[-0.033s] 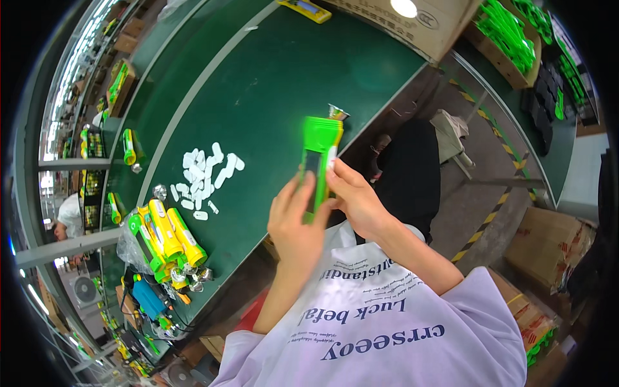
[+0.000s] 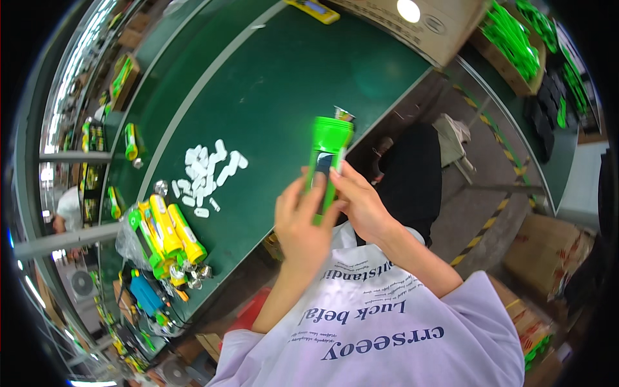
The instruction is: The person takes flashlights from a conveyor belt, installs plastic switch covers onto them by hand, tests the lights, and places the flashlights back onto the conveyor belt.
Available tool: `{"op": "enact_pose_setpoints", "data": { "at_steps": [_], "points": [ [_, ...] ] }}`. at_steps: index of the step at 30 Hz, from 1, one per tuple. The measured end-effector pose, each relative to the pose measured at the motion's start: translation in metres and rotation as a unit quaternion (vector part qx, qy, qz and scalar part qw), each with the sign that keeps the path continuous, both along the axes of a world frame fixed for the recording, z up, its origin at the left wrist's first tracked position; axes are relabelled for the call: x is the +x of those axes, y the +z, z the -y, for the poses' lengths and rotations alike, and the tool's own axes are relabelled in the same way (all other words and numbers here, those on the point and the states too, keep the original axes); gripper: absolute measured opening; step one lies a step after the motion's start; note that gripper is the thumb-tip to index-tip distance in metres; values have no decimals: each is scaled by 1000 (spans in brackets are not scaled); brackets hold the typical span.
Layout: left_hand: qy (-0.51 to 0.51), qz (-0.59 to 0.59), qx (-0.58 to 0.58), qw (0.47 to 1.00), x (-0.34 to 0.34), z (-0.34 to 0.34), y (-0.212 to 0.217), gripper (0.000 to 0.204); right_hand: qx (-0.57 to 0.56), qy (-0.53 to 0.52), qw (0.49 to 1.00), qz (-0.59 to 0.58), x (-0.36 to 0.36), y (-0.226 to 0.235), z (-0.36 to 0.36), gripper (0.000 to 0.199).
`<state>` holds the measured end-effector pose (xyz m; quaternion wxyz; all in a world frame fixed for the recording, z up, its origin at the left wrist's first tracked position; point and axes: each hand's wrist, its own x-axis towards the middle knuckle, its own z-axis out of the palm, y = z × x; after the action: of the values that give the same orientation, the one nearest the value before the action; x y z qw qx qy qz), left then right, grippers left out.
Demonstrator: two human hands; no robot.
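Both my hands hold a bright green plastic flashlight [image 2: 327, 151] upright over the near edge of the dark green table [image 2: 290, 84]. My left hand [image 2: 302, 222] wraps the lower part of its body from the left. My right hand [image 2: 361, 203] grips it from the right, thumb pressed on a dark patch on the body. A small silvery part [image 2: 343, 115] shows just beyond the flashlight's wide head. A heap of small white plastic pieces [image 2: 205, 171] lies on the table to the left.
Yellow and green flashlights [image 2: 164, 232] lie bundled near a clear bag at the table's left end, with a blue device [image 2: 145, 293] below. Cardboard boxes [image 2: 425, 19] stand at the far edge; a bin of green parts [image 2: 516, 39] is at right. Another person [image 2: 64, 209] stands far left.
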<state>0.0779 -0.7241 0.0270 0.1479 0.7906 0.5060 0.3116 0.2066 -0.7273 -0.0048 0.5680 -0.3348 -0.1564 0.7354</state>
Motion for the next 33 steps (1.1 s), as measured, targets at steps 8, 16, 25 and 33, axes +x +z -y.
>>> {"op": "enact_pose_setpoints", "data": {
  "at_steps": [8, 16, 25, 33],
  "points": [
    [-22, 183, -32, 982, 13, 9, -4, 58, -32, -35, 997, 59, 8, 27, 10, 31],
    [-96, 152, -84, 980, -25, -13, 9, 42, -88, -42, 981, 168, 18, 31, 7, 47],
    [45, -161, -35, 985, -134, -124, -6, 29, -86, -45, 981, 169, 25, 32, 11, 55],
    [-4, -261, -24, 965, -116, -144, -5, 38, -92, -50, 980, 168, 28, 29, 17, 53]
  ]
}}
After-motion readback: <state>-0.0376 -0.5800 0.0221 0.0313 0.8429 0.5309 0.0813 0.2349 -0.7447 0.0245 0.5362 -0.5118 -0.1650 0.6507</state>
